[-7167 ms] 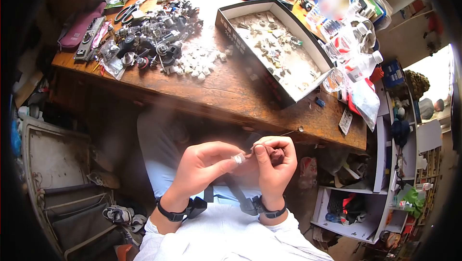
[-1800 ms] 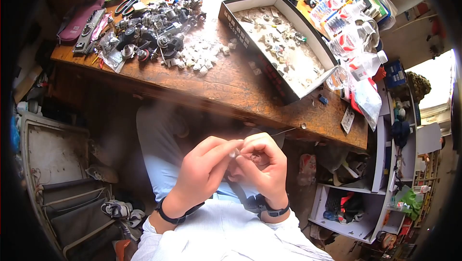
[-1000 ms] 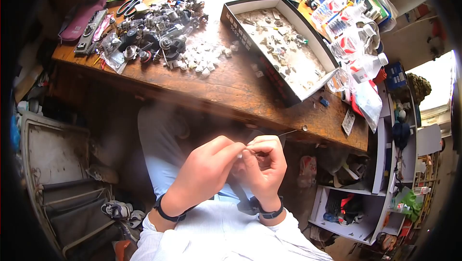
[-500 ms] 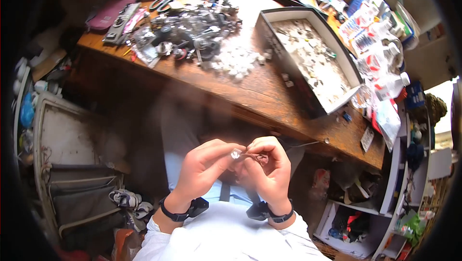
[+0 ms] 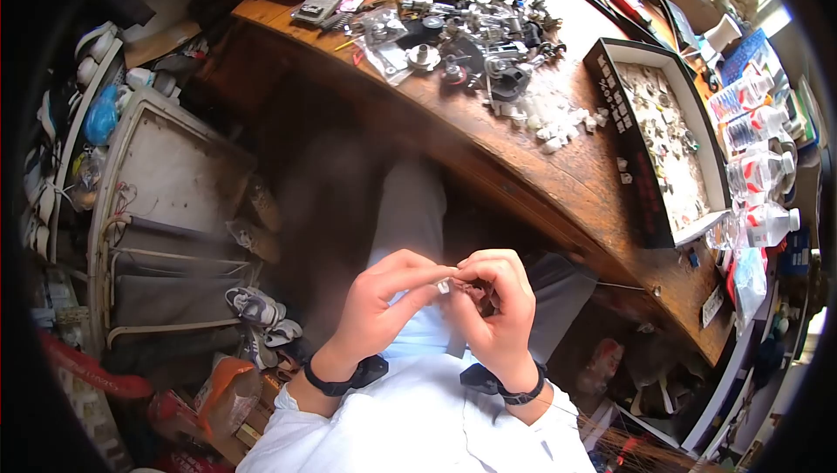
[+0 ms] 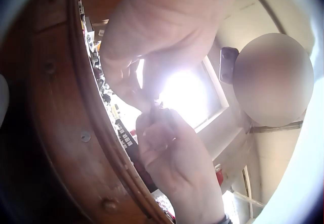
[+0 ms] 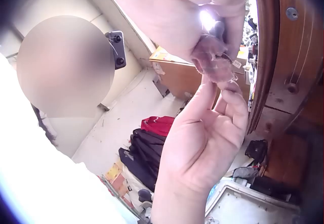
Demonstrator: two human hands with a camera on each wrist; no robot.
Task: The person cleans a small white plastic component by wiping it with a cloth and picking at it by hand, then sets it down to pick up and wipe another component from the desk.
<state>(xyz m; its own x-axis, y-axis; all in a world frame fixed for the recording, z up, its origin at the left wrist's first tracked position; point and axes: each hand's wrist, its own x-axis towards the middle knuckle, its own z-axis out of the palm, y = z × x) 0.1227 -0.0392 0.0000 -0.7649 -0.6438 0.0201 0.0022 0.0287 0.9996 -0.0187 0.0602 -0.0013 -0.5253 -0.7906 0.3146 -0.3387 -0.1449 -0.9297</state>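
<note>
Over the lap, my left hand (image 5: 384, 303) pinches a small white plastic piece (image 5: 444, 286) between thumb and fingertips. My right hand (image 5: 501, 307) holds a crumpled brownish-pink scrap (image 5: 472, 292), soft and thin like cloth or film, in its curled fingers. The two hands' fingertips meet right at the white piece. The right wrist view shows the scrap (image 7: 215, 64) hanging from the right hand, with the left fingertips at its lower end. Against bright window light in the left wrist view, the fingers of both hands hide most of the piece.
Beyond the hands, the wooden table (image 5: 602, 211) bears a heap of bulbs and metal parts (image 5: 497, 46). A pile of white plastic pieces (image 5: 554, 120) lies beside a black-edged box (image 5: 649, 168) of loose bits. Bottles (image 5: 758, 172) line the right side; a folding chair (image 5: 174, 159) stands left.
The head view has swung left, so the table now sits further right. The hands were slightly apart 7.2 seconds ago and are now together, the white piece turned between the left fingers.
</note>
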